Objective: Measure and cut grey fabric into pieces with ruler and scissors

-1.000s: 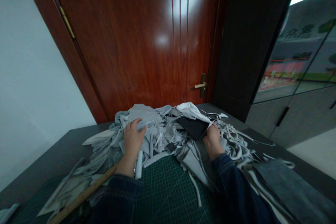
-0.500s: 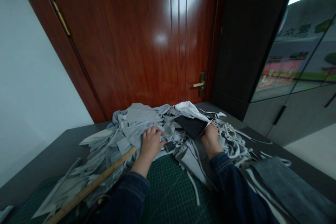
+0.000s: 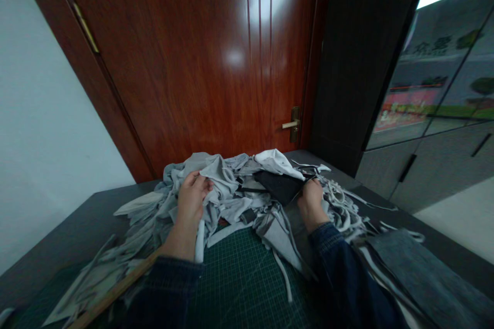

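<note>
A heap of grey fabric scraps (image 3: 235, 190) covers the far part of a dark table (image 3: 77, 226), with a white piece (image 3: 276, 160) and a dark piece (image 3: 281, 185) near its top. My left hand (image 3: 191, 200) is closed on a bunch of light grey cloth (image 3: 218, 172), lifted slightly from the heap. Over on the right side of the heap my right hand (image 3: 312, 200) rests, fingers curled into the scraps at the edge of the dark piece. A green cutting mat (image 3: 243, 277) lies between my forearms.
A long wooden ruler (image 3: 111, 293) lies diagonally at the lower left, partly under scraps. Folded dark grey cloth (image 3: 417, 272) sits at the lower right. Thin fabric strips (image 3: 343, 200) spill to the right. A red-brown door (image 3: 200, 61) with a brass handle (image 3: 290, 124) stands behind the table.
My left hand went right to the heap's middle, then back left, and now grips a bunch of grey cloth and raises it. My right hand has stayed in place.
</note>
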The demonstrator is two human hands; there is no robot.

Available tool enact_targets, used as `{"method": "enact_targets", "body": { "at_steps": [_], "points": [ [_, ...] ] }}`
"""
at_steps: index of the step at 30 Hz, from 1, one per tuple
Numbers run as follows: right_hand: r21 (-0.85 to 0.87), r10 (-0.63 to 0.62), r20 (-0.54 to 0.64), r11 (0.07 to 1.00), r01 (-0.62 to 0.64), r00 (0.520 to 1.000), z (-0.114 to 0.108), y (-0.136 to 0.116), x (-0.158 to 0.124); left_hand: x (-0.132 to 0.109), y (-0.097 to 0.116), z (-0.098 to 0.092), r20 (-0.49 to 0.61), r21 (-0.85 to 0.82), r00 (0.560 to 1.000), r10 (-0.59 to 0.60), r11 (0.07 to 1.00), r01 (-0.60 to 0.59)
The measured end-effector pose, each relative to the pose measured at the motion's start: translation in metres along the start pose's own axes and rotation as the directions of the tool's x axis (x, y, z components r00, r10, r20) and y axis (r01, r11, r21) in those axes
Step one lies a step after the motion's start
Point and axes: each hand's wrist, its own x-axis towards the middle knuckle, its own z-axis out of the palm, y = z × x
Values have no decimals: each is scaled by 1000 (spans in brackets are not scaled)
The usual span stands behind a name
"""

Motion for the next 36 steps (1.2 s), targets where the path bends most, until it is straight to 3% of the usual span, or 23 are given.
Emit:
{"method": "enact_targets", "body": {
  "at_steps": [3, 7, 8, 9, 11, 12, 14, 16, 21, 25, 27, 30, 32, 34, 36],
  "points": [
    [-58, -158, -74, 986, 154, 985, 2, -24, -4, -6, 16, 2, 31, -140, 999, -41, 989, 45],
    [-114, -403, -60, 912, 395, 913, 11, -62, -24, -14, 38, 8, 96, -307, 995, -37, 949, 65],
    [-122, -473, -21, 875, 468, 881, 14, -70, -33, -16, 43, 9, 118, -346, 993, -30, 936, 69],
    [-144, -584, 77, 795, 589, 808, 18, -76, -43, -19, 49, 10, 139, -372, 990, -22, 925, 72],
    [-140, -656, 363, 664, 735, 662, 27, -85, -65, -25, 58, 13, 174, -373, 985, -1, 925, 67],
    [-89, -615, 520, 651, 754, 592, 32, -86, -77, -28, 61, 14, 191, -351, 982, 9, 934, 60],
    [26, -428, 796, 731, 682, 429, 41, -83, -99, -35, 66, 17, 229, -271, 973, 32, 962, 32],
    [44, -304, 892, 796, 604, 334, 47, -76, -115, -40, 67, 20, 272, -146, 961, 55, 989, -15],
    [-11, -145, 953, 863, 506, 266, 50, -68, -128, -44, 61, 23, 383, 134, 923, 47, 985, -106],
    [-30, -40, 984, 922, 385, 172, 49, -74, -134, -45, 59, 24, 374, 323, 920, 120, 913, -250],
    [-86, 25, 986, 920, 383, 163, 50, -74, -140, -47, 66, 24, 347, 430, 917, 199, 835, -344],
    [-213, 100, 966, 828, 519, 237, 51, -73, -142, -53, 92, 12, 328, 548, 896, 300, 712, -439],
    [-233, 54, 954, 749, 620, 293, 50, -74, -134, -55, 112, -5, 307, 628, 900, 309, 645, -436],
    [-204, -77, 935, 683, 701, 346, 46, -78, -120, -54, 127, -28, 303, 703, 922, 239, 597, -386],
    [-197, -138, 914, 670, 716, 381, 41, -85, -103, -49, 132, -51, 401, 736, 916, 1, 594, -323]
  ]
}}
